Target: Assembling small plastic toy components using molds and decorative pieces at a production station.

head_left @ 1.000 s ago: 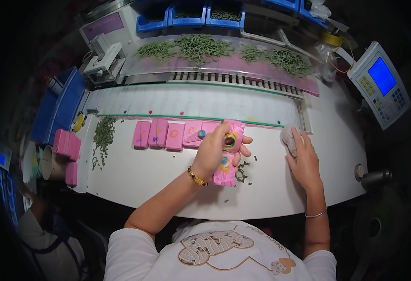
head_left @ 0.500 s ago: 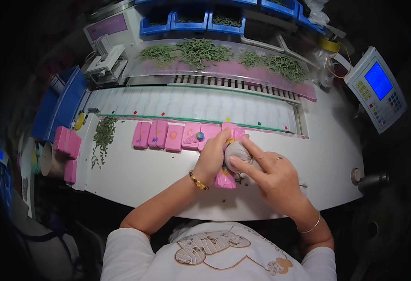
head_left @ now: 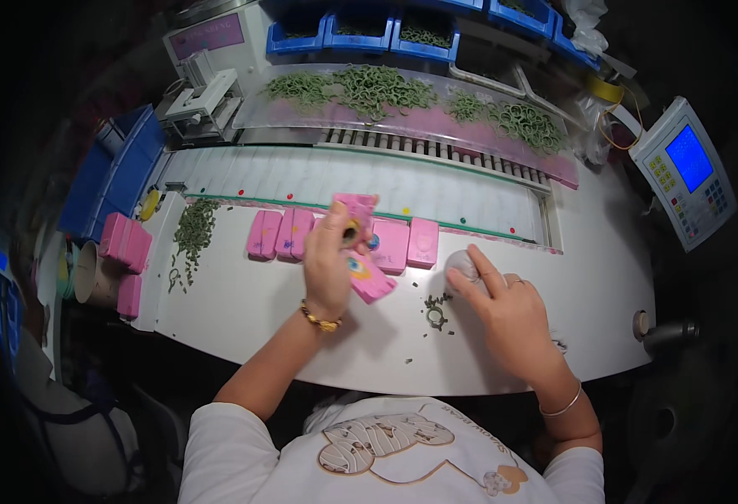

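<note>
My left hand (head_left: 329, 269) grips a pink rubber mold (head_left: 371, 280), which is bent apart above the table. One end sticks up past the fingers and the other slants down to the right; a dark round hollow shows between them. Colored marks are on its lower flap. My right hand (head_left: 508, 315) has its fingers round a pale grey, round cloth bundle (head_left: 461, 266) low over the white table (head_left: 260, 336). Between the hands lie a small green ring (head_left: 435, 316) and several green bits.
Pink blocks (head_left: 422, 244) stand in a row behind my hands, and more (head_left: 125, 242) are stacked at the left. Green crumbs (head_left: 191, 239) lie near the left edge. Green rings (head_left: 377, 91) fill a raised tray beyond the rollers. A control panel (head_left: 684, 172) stands at the right.
The cloth bundle has come off the mold and moved right with my right hand. My left hand has shifted left with the bent mold, uncovering the green ring and bits.
</note>
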A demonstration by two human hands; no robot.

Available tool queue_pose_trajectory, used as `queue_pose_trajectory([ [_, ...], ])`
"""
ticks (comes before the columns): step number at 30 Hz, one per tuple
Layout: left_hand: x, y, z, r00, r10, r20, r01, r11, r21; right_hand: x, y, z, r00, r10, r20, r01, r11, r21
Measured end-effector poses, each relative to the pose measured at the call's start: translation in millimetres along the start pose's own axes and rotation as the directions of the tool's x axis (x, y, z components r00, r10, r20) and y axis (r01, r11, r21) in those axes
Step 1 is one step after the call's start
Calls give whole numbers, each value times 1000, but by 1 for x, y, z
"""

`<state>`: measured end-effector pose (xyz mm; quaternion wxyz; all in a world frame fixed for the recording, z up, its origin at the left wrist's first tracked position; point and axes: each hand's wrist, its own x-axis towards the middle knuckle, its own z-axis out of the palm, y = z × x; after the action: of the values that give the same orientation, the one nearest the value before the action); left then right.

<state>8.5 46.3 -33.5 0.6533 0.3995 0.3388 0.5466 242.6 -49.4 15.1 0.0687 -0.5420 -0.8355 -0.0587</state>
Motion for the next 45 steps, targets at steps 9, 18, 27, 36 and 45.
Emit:
queue_pose_trajectory([
  [9, -7, 37, -42, 957, 244, -157, -218, 962, 166, 91, -40, 51, 953, -100, -285, 212, 893, 396],
  [18, -23, 40, -27, 992, 89, -90, -70, 977, 201, 88, -42, 96, 955, -120, -271, 224, 892, 394],
  [27, -21, 18, 2, 997, -75, 28, 66, 964, 258, 44, 28, 20, 951, 252, -177, -178, 919, 352],
  [36, -20, 5, 12, 981, -106, 161, 48, 944, 327, 35, 57, 14, 879, 451, 158, -244, 140, 960],
  [45, -22, -7, 21, 958, 24, 287, -175, 839, 514, 34, 40, 48, 882, 470, -27, -359, 709, 607],
])
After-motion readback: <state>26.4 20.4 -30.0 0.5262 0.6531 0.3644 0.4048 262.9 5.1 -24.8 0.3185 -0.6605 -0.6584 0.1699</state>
